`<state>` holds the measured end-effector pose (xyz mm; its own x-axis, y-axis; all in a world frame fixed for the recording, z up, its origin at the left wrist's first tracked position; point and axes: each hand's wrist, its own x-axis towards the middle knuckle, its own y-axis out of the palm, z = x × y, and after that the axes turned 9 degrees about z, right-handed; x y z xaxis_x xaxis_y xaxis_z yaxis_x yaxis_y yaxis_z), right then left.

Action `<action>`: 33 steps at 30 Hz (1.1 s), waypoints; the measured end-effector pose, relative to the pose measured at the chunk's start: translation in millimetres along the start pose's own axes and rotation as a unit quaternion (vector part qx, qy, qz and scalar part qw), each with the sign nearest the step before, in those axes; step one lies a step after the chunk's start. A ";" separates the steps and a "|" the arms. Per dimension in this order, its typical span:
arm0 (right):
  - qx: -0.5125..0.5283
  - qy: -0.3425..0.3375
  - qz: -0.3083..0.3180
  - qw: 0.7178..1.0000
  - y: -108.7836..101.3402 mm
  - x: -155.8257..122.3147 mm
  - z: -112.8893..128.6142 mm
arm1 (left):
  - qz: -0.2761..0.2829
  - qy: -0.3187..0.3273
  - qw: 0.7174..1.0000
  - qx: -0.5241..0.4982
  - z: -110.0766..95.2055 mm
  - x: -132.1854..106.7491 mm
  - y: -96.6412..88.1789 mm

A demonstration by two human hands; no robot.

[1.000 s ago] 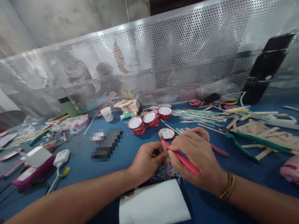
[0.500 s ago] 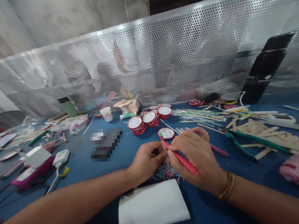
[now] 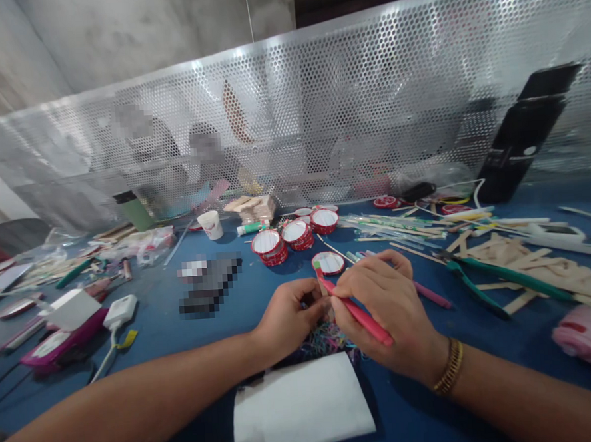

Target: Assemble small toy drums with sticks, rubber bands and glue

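Observation:
My right hand [image 3: 386, 309] is closed around a pink marker pen [image 3: 365, 319], its tip end pointing up and left. My left hand [image 3: 294, 314] pinches what looks like a short wooden craft stick [image 3: 323, 286] with a green upper end. The pen's front end meets or overlaps the stick; exact contact is too small to tell. Just beyond the fingers lies a round white disc with a red rim [image 3: 329, 263]. Tangled coloured threads [image 3: 327, 342] lie below my hands, and a folded white cloth or paper [image 3: 307, 407] sits nearest me.
Red-rimmed round stacks [image 3: 270, 249] and a paper cup [image 3: 210, 225] stand farther back. Green-handled pliers [image 3: 509, 281] and loose wooden sticks [image 3: 523, 260] lie to the right. A pixelated dark object [image 3: 212, 286] and a white adapter [image 3: 121, 312] are leftward. A perforated metal screen [image 3: 368, 96] closes off the back.
Both hands keep almost the same place and grip. The pen's front end has shifted only very slightly against the stick.

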<state>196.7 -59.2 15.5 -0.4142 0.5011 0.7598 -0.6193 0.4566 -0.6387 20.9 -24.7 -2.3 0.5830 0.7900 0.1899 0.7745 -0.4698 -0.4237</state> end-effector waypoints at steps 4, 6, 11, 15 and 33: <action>-0.001 0.002 0.000 1.000 -0.1 -0.1 -0.3 | 0.005 0.004 1.000 -0.008 0.5 0.9 -0.3; -0.005 0.009 0.001 1.000 -0.2 0.2 -1.8 | 0.000 0.004 1.000 0.002 1.2 0.7 -0.7; -0.013 0.029 -0.031 0.999 -2.2 1.6 -7.0 | -0.004 0.000 1.000 0.015 2.9 -0.9 -1.1; -0.015 0.018 -0.041 0.999 -4.0 1.2 -5.8 | -0.007 0.006 1.000 0.019 3.5 -0.8 -0.4; 0.009 -0.001 -0.012 1.000 -0.6 -1.1 0.6 | -0.001 0.002 1.000 0.006 4.2 -0.4 -0.5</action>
<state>197.2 -60.5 15.1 -0.4001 0.4896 0.7747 -0.6413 0.4544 -0.6183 19.2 -23.1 -6.0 0.5823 0.7895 0.1937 0.7727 -0.4636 -0.4335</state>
